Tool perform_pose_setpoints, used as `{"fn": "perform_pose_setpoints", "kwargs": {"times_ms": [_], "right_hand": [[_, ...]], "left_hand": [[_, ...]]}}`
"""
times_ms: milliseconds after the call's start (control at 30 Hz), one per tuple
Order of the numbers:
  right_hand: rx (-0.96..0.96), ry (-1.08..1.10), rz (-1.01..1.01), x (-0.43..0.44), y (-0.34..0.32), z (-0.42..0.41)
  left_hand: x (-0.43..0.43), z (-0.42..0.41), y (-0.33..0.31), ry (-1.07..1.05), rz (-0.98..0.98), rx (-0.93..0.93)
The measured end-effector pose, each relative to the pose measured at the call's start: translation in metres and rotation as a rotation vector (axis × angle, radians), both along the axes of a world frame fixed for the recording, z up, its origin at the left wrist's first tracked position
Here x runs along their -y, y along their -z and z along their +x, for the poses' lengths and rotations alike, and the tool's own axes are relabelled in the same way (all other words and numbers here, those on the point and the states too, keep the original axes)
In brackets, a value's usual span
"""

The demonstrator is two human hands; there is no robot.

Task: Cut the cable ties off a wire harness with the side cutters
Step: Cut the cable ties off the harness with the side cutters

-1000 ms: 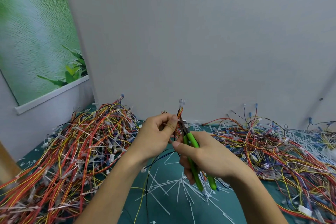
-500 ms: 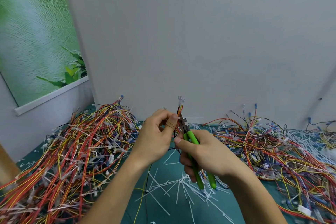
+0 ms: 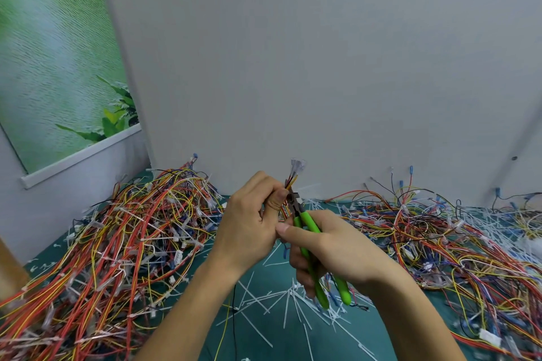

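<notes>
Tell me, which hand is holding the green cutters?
The right hand grips the green-handled metal side cutters, fingers wrapped round both handles. The left hand holds no tool; it pinches the thin red-and-yellow wire harness.

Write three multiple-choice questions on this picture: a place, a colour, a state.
1. Where do the loose cut white plastic cable ties lie?
A. on the dark green table mat
B. on the wall ledge
C. in a box
2. What colour are the handles of the metal side cutters?
A. red
B. green
C. black
3. What does the left hand do?
A. lies flat
B. hangs idle
C. pinches the thin multicoloured wire harness

Answers: 1 A, they litter the mat; 2 B, green grips show in the right hand; 3 C, its thumb and fingers close on the wires.
</notes>
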State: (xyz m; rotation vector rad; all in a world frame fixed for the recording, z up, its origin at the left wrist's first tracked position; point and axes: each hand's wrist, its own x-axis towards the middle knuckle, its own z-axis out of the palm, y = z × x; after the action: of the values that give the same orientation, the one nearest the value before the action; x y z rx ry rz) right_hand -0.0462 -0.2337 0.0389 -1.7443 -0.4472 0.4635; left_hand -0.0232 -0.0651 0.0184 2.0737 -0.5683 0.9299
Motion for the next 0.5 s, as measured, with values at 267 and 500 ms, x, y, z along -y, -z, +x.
{"fn": "perform_pose_setpoints", "kwargs": {"times_ms": [267,500], "right_hand": [[-0.006,0.007,-0.011,0.0008,0.0016,0.0023],[-0.025,-0.021,-0.035,-0.0008,-0.0016,-0.001]], "left_hand": [[-0.0017,-0.0002,-0.0017,-0.006,0.022,0.066],[-0.0047,0.0025,0.0013,0.036,0.052,0.052]]}}
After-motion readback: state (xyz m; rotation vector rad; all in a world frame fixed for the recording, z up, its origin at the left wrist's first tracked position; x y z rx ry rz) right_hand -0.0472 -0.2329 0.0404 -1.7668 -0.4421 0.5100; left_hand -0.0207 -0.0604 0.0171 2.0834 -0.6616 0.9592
